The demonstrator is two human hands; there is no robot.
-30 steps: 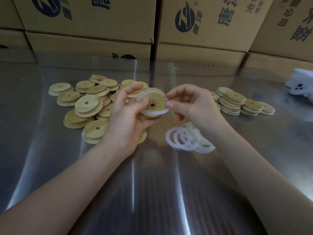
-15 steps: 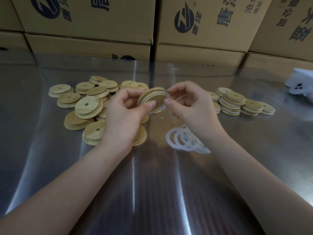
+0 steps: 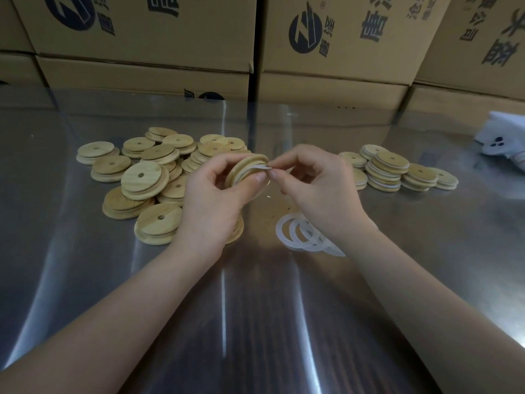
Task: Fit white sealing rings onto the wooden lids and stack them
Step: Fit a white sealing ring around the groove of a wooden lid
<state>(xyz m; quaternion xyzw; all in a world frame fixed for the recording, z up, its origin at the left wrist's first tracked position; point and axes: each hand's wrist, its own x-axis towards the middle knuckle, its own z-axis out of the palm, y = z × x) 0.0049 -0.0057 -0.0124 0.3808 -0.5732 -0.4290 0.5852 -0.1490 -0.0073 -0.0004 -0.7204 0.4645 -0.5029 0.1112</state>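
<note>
- Both hands meet above the steel table [image 3: 255, 322], from what I see through the head camera.
- Left hand [image 3: 208, 200] curls round a wooden lid [image 3: 245, 165], tilted on edge.
- Right hand [image 3: 318, 189] pinches the white sealing ring [image 3: 260, 169] at that lid's rim.
- Loose rings [image 3: 301, 236] lie under the right wrist.
- Bare lids [image 3: 142, 180] are piled on the left, ringed stacks [image 3: 389, 172] on the right.

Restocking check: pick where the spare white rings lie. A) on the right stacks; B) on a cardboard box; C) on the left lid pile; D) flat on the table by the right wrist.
D: the spare rings lie flat on the metal table beside the right hand, which pinches a ring on the left hand's lid.
</note>
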